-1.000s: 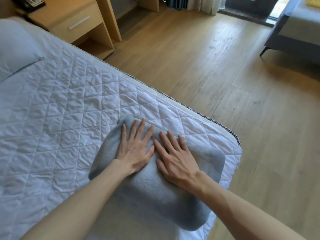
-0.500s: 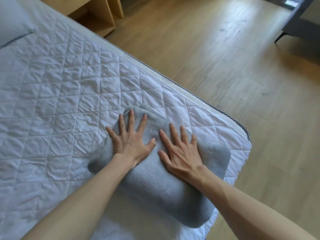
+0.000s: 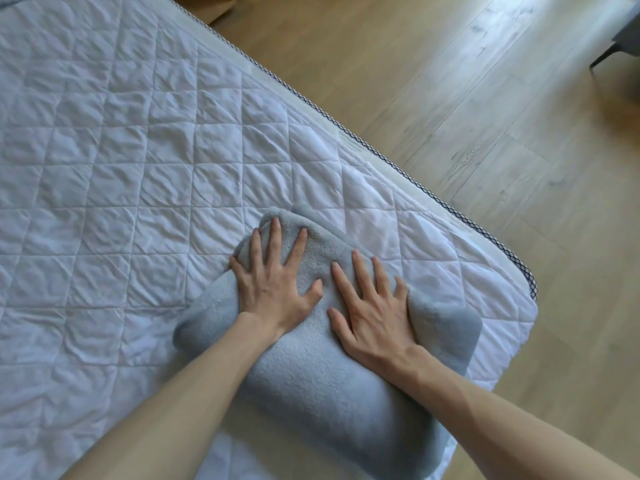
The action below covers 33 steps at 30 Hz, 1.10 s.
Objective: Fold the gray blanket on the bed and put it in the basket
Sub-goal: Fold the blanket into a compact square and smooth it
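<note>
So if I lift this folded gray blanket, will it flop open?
Probably floppy: the gray blanket dimples under the flat left hand and right hand. Its puffy folds may spring open. Fuzzy fleece likely grips, not slips.

no readable text, labels, brands or numbers anywhere in view; the blurred far corners might hide some, but nothing legible shows.
</note>
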Each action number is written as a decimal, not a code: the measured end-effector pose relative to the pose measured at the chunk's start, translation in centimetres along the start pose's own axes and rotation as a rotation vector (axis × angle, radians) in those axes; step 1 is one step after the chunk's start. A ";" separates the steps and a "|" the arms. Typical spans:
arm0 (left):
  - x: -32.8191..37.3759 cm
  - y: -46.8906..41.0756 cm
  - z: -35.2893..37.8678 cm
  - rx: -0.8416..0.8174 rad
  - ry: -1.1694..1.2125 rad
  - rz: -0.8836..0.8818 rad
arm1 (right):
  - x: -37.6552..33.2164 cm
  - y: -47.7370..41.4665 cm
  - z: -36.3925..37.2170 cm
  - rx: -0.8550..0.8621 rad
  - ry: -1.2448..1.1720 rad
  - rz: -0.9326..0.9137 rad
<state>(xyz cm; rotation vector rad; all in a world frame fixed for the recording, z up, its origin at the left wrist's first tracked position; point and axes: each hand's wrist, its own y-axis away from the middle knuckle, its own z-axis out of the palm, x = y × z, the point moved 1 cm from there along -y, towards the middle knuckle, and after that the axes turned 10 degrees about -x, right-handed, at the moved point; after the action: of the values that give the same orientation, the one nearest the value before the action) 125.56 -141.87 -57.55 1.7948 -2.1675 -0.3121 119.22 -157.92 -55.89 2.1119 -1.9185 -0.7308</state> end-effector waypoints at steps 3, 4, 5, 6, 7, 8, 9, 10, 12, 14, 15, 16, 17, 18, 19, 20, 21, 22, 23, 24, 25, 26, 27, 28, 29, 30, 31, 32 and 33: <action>0.0 -0.5 0.3 0.003 0.015 -0.002 | 0.1 -0.5 0.1 -0.008 0.003 -0.001; 0.0 -0.5 0.3 0.006 0.018 -0.003 | 0.1 -0.6 0.1 -0.009 0.004 -0.002; 0.0 -0.5 0.3 0.009 0.018 -0.003 | 0.2 -0.6 0.1 -0.007 0.005 -0.002; 0.0 -0.5 0.3 0.009 0.014 -0.002 | 0.2 -0.5 0.1 -0.004 0.007 -0.002; 0.0 -0.4 0.2 0.009 0.008 -0.003 | 0.1 -0.5 0.1 0.002 0.014 -0.003; 0.0 -0.3 0.2 0.011 0.002 -0.004 | 0.1 -0.4 0.1 0.008 0.021 -0.001; 0.0 -0.2 0.1 0.013 -0.003 -0.003 | 0.0 -0.3 0.0 0.013 0.025 0.003; 0.0 -0.1 0.0 0.013 -0.009 -0.001 | -0.1 -0.2 0.0 0.016 0.026 0.006; 0.1 0.1 -0.1 0.014 -0.018 -0.004 | -0.4 0.1 -0.2 0.023 0.033 0.014; 0.1 0.5 -0.5 0.025 -0.024 -0.009 | -0.8 0.6 -0.2 0.022 0.054 0.021; 0.1 0.8 -0.7 0.027 -0.030 -0.012 | -1.0 0.9 -0.2 0.025 0.059 0.024; 0.0 1.3 -0.9 0.028 -0.035 -0.014 | -1.2 1.3 -0.3 0.036 0.067 0.023; 0.0 1.5 -1.1 0.024 -0.033 -0.016 | -1.4 1.5 -0.3 0.042 0.078 0.021; 0.0 1.8 -1.3 0.021 -0.023 -0.022 | -1.5 1.7 -0.4 0.048 0.090 0.015; -0.1 2.3 -1.7 0.021 -0.015 -0.027 | -1.7 2.0 -0.5 0.057 0.100 0.008; -0.1 2.6 -2.2 0.021 -0.011 -0.029 | -1.9 2.3 -0.7 0.064 0.103 0.003; -0.1 2.9 -2.8 0.023 -0.011 -0.025 | -2.2 2.7 -0.9 0.069 0.103 -0.001; -0.1 3.3 -3.5 0.029 -0.009 -0.013 | -2.4 3.0 -1.2 0.075 0.105 -0.005; -0.2 3.7 -4.1 0.038 -0.006 0.005 | -2.7 3.2 -1.6 0.083 0.109 -0.005; -0.3 4.3 -4.7 0.050 -0.003 0.026 | -3.0 3.4 -1.9 0.087 0.109 0.003; -0.5 5.0 -5.1 0.063 -0.006 0.044 | -3.4 3.6 -2.4 0.084 0.101 0.022; -0.8 5.8 -5.4 0.081 -0.008 0.052 | -3.8 3.8 -2.8 0.083 0.094 0.045; -1.2 6.6 -5.4 0.099 -0.004 0.042 | -4.5 4.0 -3.3 0.088 0.085 0.063; -1.6 7.5 -5.3 0.114 0.007 0.018 | -5.3 4.2 -3.6 0.088 0.078 0.074; -2.0 8.2 -5.0 0.124 0.019 -0.015 | -6.2 4.5 -3.8 0.091 0.070 0.072; -2.4 8.9 -4.8 0.130 0.029 -0.049 | -7.1 4.9 -3.8 0.103 0.062 0.050; -2.8 9.4 -4.6 0.136 0.040 -0.079 | -7.9 5.3 -3.7 0.128 0.051 0.013; -3.2 9.8 -4.4 0.146 0.059 -0.101 | -8.6 5.7 -3.4 0.151 0.040 -0.026; -3.5 10.1 -4.4 0.155 0.083 -0.117 | -9.2 6.1 -2.9 0.158 0.040 -0.061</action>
<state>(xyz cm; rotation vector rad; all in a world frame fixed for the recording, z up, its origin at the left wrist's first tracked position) 118.56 -136.35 -50.24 1.9851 -2.0849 -0.0950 114.92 -150.39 -48.51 2.2678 -1.9581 -0.5596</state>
